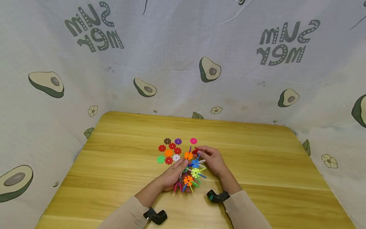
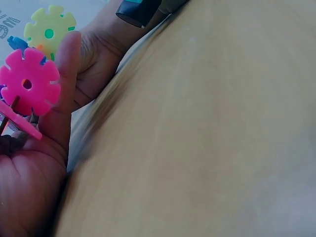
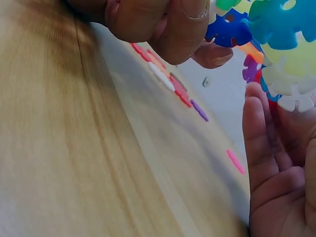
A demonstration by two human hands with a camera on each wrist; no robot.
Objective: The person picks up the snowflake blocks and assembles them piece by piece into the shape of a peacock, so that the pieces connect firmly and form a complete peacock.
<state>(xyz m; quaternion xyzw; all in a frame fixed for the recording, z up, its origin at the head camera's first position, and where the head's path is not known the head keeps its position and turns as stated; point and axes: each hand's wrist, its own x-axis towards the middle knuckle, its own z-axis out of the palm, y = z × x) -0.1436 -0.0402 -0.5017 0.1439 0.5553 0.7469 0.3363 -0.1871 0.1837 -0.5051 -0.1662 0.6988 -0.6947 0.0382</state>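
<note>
A cluster of interlocked, notched plastic discs [image 1: 195,172] in many colours is held in the left hand [image 1: 171,176], thumb on its upper side and fingers beneath. At the cluster's upper right, the right hand [image 1: 213,159] pinches a red notched disc [image 1: 195,151] beside an orange disc [image 1: 188,155]. Whether the red disc is joined to the cluster, I cannot tell. The left wrist view shows a pink disc [image 2: 29,81] on the cluster against the left palm. In the right wrist view, a light-blue disc [image 3: 281,24] of the cluster hides part of the fingers.
Loose notched discs lie flat on the wooden table [image 1: 114,152] beyond the left hand: several red, plus a green disc [image 1: 161,159], a white disc [image 1: 176,157], a brown disc [image 1: 167,141] and others. A pink disc [image 1: 193,141] lies apart. Patterned cloth [image 1: 177,63] hangs behind the table.
</note>
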